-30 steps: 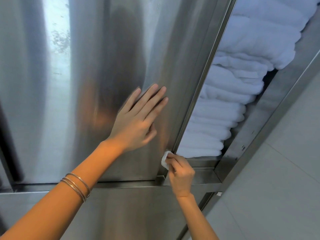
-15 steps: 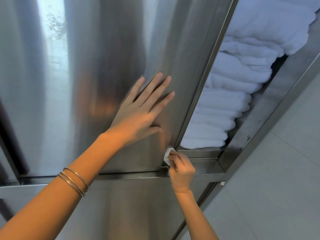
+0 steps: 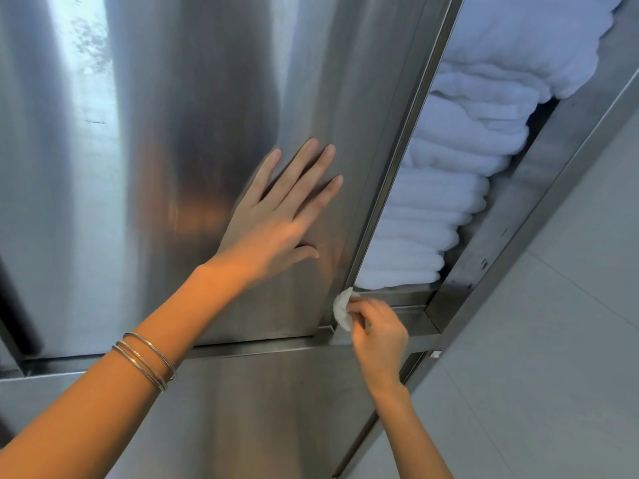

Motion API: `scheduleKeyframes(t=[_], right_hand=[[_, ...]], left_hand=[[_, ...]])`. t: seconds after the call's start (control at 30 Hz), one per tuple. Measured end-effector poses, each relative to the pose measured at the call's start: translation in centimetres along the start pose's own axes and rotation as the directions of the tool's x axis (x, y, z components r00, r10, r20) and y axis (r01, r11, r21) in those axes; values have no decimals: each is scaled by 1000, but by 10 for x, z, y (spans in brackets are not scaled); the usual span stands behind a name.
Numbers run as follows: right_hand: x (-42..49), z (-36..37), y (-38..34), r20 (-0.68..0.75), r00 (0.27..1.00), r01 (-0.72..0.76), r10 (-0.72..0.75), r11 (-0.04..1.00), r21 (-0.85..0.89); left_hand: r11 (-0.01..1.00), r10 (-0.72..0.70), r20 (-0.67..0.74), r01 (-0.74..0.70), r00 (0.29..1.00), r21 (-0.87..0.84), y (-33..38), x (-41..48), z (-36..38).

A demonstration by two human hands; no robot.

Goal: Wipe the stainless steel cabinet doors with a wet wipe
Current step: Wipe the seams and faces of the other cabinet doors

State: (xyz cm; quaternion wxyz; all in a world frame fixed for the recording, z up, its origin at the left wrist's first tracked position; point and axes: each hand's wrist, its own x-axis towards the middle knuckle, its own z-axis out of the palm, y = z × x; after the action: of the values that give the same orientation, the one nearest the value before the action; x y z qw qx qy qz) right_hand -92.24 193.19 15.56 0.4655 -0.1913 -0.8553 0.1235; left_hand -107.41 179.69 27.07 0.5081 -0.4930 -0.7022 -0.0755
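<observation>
The left hand (image 3: 276, 229) lies flat on the cabinet door (image 3: 173, 167), fingers (image 3: 304, 167) straight and spread. The right hand (image 3: 377, 326) pinches the wadded wipe (image 3: 342, 307) at the door's lower right edge (towels (image 3: 449, 202) just inside). Danger: if the door shifts, it could nip that hand, or the wipe could slip free.

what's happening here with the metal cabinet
A person is cleaning a brushed stainless steel cabinet door. The left hand rests flat on the panel, while the right hand pinches a small crumpled white wet wipe against the door's lower right corner. Folded white towels sit stacked in the open compartment beside it.
</observation>
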Motion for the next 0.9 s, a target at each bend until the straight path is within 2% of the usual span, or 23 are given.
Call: scheduleKeyframes(t=[0.1, 0.2, 0.5, 0.9], right_hand=[[20, -20, 3, -136, 990, 22, -23, 1000, -11], [31, -38, 10, -189, 982, 14, -9, 1000, 22], [34, -63, 40, -78, 997, -7, 10, 999, 37], [71, -103, 79, -150, 984, 85, -91, 995, -48]], left_hand=[[1000, -1, -10, 1, 1000, -11, 5, 4, 1], [1000, -3, -12, 3, 1000, -18, 14, 11, 2], [1000, -1, 17, 1, 1000, -8, 54, 39, 13], [1000, 8, 47, -9, 999, 25, 110, 80, 38]])
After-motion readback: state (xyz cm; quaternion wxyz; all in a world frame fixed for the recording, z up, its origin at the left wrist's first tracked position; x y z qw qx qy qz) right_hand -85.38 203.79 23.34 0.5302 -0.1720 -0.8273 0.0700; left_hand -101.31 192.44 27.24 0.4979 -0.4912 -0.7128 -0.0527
